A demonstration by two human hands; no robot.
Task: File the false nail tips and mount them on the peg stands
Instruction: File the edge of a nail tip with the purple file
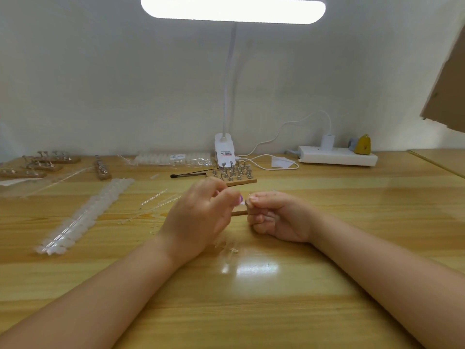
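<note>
Both forearms enter from the near edge of the wooden table (352,222) and converge at its middle. Right hand (274,216): fingers curled into a loose fist, thumb and forefinger pinched on something small and clear at their tips, likely a nail tip (243,202); too blurred to confirm. Left hand (201,212): fingers bent inward toward the right fingertips, almost touching them; motion blur, so I cannot tell what it grips, though a brown stick-like nail file (239,213) shows in the gap between the two hands. Small clear scraps (232,250) lie just beneath the left wrist. Left of the hands: bare clear sprue strips (156,200), then a long diagonal strip of nail tips (85,217). Just behind the hands: a board of metal peg stands (232,171), with a dark-tipped brush (187,175) beside it. More peg stands (40,163) sit at the far left edge. Along the wall: a bagged set of tips (173,158), the clamp lamp base (224,152), a white power strip (337,155). Open tabletop lies to the right of the right forearm, and between the forearms toward the near edge.
</note>
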